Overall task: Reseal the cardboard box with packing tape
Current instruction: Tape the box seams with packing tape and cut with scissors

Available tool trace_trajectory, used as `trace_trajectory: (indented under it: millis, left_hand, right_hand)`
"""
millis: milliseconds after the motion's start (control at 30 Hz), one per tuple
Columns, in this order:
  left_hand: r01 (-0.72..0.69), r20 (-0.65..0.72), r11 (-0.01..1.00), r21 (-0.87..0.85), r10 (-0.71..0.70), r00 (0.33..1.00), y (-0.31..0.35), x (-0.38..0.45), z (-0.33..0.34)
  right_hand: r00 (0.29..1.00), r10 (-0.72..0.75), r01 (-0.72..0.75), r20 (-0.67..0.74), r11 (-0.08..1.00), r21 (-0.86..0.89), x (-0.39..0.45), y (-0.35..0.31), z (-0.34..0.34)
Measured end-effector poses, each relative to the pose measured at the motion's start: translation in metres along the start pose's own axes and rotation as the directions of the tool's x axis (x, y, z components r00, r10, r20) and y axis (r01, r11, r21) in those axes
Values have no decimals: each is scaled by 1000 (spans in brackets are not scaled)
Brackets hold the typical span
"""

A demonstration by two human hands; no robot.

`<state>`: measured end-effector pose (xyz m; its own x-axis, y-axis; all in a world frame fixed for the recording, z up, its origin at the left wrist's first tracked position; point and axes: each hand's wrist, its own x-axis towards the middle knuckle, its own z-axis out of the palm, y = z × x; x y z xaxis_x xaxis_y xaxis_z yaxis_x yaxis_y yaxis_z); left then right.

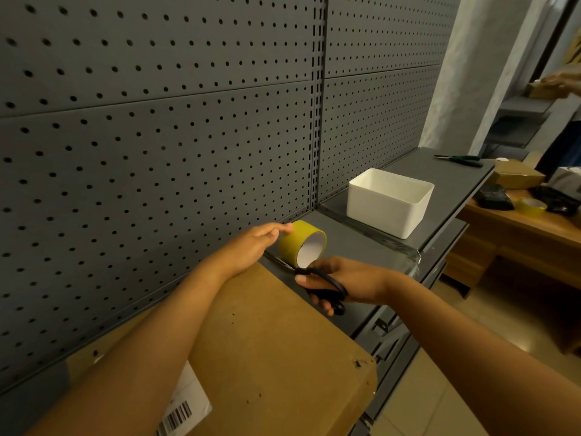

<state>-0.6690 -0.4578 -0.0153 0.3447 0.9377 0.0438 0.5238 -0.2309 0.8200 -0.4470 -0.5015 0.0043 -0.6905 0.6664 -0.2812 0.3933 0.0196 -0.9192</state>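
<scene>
Looks mid-job: cardboard box (pixel 267 350) flat on the grey shelf (pixel 352 243), tape roll (pixel 300 243) standing on edge just past its far end, left hand (pixel 251 243) resting straight fingers on the roll, right hand (pixel 342 283) gripping black scissors (pixel 327 286) with blades at the box's far edge. Can't tell if any strip is down yet, so cutting and pressing probably still to go. Tight behind the box with the pegboard (pixel 157 121) right there, white bin (pixel 390 201) well beyond it, open air off the right-hand edge
</scene>
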Motion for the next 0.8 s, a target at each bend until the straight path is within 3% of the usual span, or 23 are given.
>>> trace_trajectory:
  millis: [367,800]
  left_hand:
    - [1,-9,1000,8,-1,1000,3,-1,1]
    - [22,-4,1000,10,-22,1000,1,-1,1]
  right_hand:
    - [1000,-9,6,-28,997,-80,2,0,-6]
    - [960,235,-225,154,971,-76,-10,10,-20]
